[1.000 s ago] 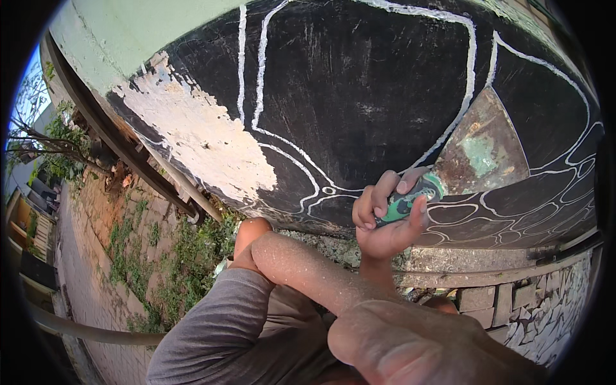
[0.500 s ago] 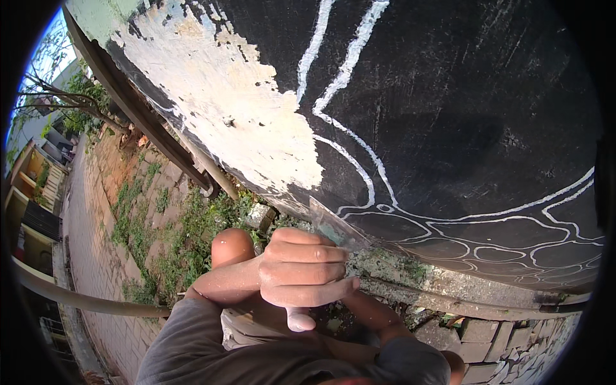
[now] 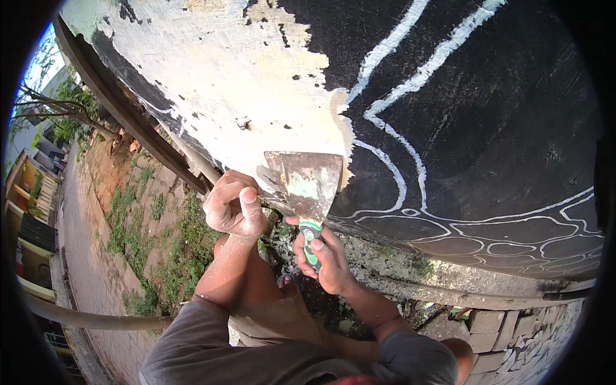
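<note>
My right hand (image 3: 331,262) grips a paint scraper (image 3: 311,183) by its green and black handle. Its wide, paint-smeared metal blade points up, over the pale bare patch (image 3: 218,90) of the wall, close to the ragged border of the black paint (image 3: 500,128). Whether the blade touches the wall, I cannot tell. Left of the scraper, my left hand (image 3: 235,206) is curled closed with the thumb raised and pale dust on the skin. Nothing shows in it. A loose curl of paint seems to stand along the patch's right border.
White painted outlines (image 3: 443,58) cross the black wall. Below runs a rough concrete ledge (image 3: 475,279), with stacked paving blocks (image 3: 484,330) at the lower right. Weeds (image 3: 176,237) and a brick path (image 3: 96,244) lie to the left, beside a dark beam (image 3: 128,109).
My left hand has moved left and up, turning its thumb upward. The scraper, mostly hidden before, has risen over the bare patch in my right hand. The view has shifted slightly.
</note>
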The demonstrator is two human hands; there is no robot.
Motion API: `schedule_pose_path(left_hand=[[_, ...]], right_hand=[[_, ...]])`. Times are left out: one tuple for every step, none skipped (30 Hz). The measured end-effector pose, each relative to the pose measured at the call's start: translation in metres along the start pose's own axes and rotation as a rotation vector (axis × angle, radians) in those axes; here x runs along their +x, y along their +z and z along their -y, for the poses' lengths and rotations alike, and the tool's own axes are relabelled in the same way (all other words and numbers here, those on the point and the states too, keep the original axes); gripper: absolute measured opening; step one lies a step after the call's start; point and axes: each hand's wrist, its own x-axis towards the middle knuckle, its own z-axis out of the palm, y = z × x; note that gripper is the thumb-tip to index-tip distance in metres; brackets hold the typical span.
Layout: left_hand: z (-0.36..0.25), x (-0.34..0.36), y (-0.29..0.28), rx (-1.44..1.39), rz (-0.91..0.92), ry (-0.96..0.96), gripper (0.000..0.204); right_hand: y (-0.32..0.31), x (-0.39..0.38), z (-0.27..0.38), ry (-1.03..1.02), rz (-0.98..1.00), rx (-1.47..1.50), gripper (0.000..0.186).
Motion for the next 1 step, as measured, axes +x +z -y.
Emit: schedule_pose_path(left_hand=[[-0.0026,0.0017,0.004,-0.037,-0.005,-0.005,0.02]], right_hand=[[-0.0003,0.0008,0.003,-0.011,0.008,-0.018,0.05]])
